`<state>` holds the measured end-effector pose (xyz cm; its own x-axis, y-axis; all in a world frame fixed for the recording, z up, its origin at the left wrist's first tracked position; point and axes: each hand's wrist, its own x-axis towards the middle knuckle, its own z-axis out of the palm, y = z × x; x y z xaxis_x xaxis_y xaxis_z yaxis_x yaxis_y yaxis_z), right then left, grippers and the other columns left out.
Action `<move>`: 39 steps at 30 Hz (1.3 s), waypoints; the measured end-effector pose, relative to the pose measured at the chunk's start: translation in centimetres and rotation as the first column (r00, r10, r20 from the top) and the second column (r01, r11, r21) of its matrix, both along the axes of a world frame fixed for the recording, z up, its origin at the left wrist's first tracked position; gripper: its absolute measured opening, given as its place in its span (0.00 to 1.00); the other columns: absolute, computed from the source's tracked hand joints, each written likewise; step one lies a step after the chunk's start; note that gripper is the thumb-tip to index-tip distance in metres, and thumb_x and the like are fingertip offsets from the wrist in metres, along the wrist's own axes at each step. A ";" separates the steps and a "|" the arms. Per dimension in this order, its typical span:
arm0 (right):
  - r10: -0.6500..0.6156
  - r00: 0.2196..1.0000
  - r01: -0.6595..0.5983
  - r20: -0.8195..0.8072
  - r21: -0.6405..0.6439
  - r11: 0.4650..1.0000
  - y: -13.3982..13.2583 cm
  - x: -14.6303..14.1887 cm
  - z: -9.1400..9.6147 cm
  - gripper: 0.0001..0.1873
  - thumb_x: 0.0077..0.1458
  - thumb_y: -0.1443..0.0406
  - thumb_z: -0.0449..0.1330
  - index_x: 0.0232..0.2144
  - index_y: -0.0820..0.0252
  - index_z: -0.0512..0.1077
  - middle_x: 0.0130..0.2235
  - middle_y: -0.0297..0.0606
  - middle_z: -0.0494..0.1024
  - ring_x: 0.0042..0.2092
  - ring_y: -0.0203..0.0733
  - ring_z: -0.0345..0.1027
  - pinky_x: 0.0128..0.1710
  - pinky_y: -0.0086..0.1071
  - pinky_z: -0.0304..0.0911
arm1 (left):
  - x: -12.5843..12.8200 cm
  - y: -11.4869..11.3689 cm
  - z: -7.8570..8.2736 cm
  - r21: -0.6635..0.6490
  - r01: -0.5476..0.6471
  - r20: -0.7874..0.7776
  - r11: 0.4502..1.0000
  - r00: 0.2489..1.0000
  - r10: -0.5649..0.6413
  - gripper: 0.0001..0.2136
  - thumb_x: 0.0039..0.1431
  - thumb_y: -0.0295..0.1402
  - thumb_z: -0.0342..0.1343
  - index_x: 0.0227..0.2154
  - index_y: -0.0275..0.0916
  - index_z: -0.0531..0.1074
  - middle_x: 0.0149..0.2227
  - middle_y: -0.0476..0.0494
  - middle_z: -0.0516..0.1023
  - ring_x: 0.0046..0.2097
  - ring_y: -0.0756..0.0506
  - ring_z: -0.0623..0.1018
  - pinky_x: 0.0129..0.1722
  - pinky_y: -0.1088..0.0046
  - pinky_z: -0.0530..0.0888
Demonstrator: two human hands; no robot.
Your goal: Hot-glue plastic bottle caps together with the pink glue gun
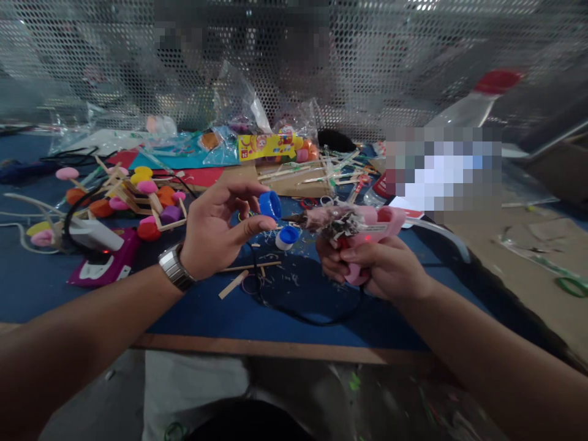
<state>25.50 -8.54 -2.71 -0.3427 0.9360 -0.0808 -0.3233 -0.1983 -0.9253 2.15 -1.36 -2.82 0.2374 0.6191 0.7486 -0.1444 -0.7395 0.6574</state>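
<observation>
Between thumb and fingers, my left hand (223,229) pinches a blue bottle cap (270,205) above the table. My right hand (381,263) is wrapped round the handle of a pink hot glue gun (367,223), whose small red light is lit. Its dark nozzle points left and reaches the cap's edge; whether it touches cannot be made out. A clear glue stick (443,236) sticks out of the gun's back. Just below the nozzle stands a small white and blue cap (287,237) on the table.
A stick model with coloured clay balls (147,187) stands at the left, beside a purple power strip (108,260) with a plug. Yellow-labelled clay packs (266,147) lie at the back. Wooden sticks (233,285) and a black cable (316,320) are in front; cardboard (523,269) lies right.
</observation>
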 end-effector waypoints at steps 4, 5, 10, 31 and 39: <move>0.002 1.000 -0.002 -0.009 0.009 1.000 0.0 0.0 0.0 0.10 0.40 0.66 0.65 0.25 0.59 0.66 0.23 0.30 0.64 0.22 0.31 0.54 0.22 0.29 0.52 | -0.1 0.0 0.0 0.011 0.001 -0.014 1.000 1.000 -0.001 0.18 0.50 0.34 0.73 0.43 0.40 0.78 0.38 0.44 0.79 0.34 0.50 0.77 0.30 0.73 0.74; 0.001 1.000 -0.001 -0.012 0.010 1.000 0.0 0.0 0.0 0.10 0.40 0.66 0.64 0.25 0.60 0.66 0.23 0.30 0.64 0.22 0.31 0.54 0.22 0.30 0.52 | -0.1 0.0 0.0 0.010 -0.003 -0.019 1.000 1.000 0.003 0.17 0.50 0.34 0.73 0.43 0.41 0.78 0.38 0.44 0.79 0.34 0.50 0.77 0.30 0.73 0.74; 0.013 1.000 -0.013 -0.013 0.021 1.000 0.0 0.2 -0.1 0.09 0.42 0.66 0.64 0.25 0.59 0.66 0.24 0.30 0.63 0.22 0.31 0.53 0.22 0.30 0.51 | 0.0 -0.2 0.1 0.004 -0.025 -0.023 1.000 0.999 0.026 0.17 0.50 0.37 0.72 0.43 0.42 0.78 0.37 0.46 0.79 0.34 0.50 0.77 0.30 0.74 0.75; -0.053 0.999 0.053 -0.005 -0.029 0.998 0.2 0.1 0.0 0.10 0.37 0.65 0.66 0.25 0.60 0.70 0.23 0.30 0.64 0.21 0.31 0.54 0.21 0.29 0.52 | 0.1 -0.5 0.5 -0.080 -0.045 -0.018 0.996 0.999 0.044 0.19 0.45 0.42 0.74 0.39 0.42 0.79 0.36 0.47 0.80 0.33 0.50 0.78 0.31 0.73 0.75; -0.066 0.998 0.065 -0.004 -0.031 0.997 0.1 0.0 0.2 0.09 0.38 0.65 0.65 0.24 0.60 0.70 0.22 0.30 0.63 0.21 0.32 0.53 0.21 0.31 0.51 | 0.2 -0.6 0.5 -0.086 -0.044 -0.021 0.995 0.999 0.042 0.19 0.45 0.42 0.74 0.39 0.42 0.78 0.36 0.47 0.80 0.32 0.51 0.77 0.30 0.73 0.74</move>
<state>25.48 -8.44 -2.52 -0.2813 0.9535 -0.1082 -0.3416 -0.2048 -0.9173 2.31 -1.92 -2.30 0.2232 0.6912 0.6874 -0.1003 -0.6851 0.7215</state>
